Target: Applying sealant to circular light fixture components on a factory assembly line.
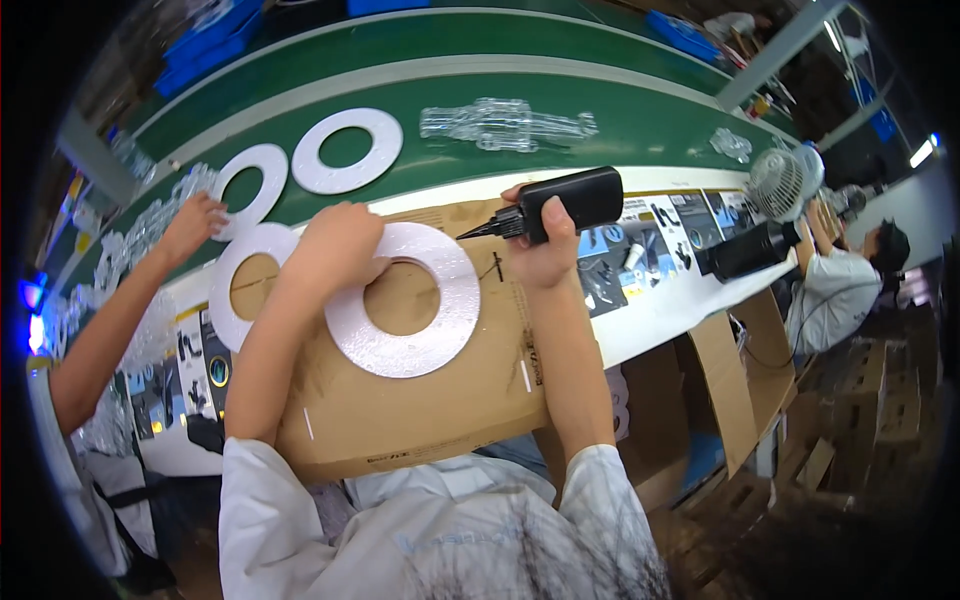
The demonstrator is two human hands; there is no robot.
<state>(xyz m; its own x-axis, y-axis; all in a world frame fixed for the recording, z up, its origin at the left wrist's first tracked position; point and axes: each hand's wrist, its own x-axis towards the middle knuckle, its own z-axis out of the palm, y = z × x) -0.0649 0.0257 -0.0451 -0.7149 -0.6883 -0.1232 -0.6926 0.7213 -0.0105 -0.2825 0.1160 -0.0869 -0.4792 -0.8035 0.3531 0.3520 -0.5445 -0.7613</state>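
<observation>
A flat white ring (450,290) with a glossy, speckled face lies on a brown cardboard sheet (430,420) in front of me. My left hand (340,245) is closed on the ring's upper left rim, with a fingertip at the central hole. In my right hand (545,245) is a black squeeze bottle (580,200), tilted so that its thin pointed nozzle aims left, just above the ring's upper right edge. The nozzle tip appears apart from the ring. Left of my left forearm, a second white ring (228,300) rests partly on the cardboard.
Another person's hand (197,225) reaches in from the left beside a white ring (268,190). One more ring (348,150) and clear plastic pieces (505,125) lie on the green belt (640,140). At right are a small fan (780,185), a cardboard box (715,385) and a seated person (840,290).
</observation>
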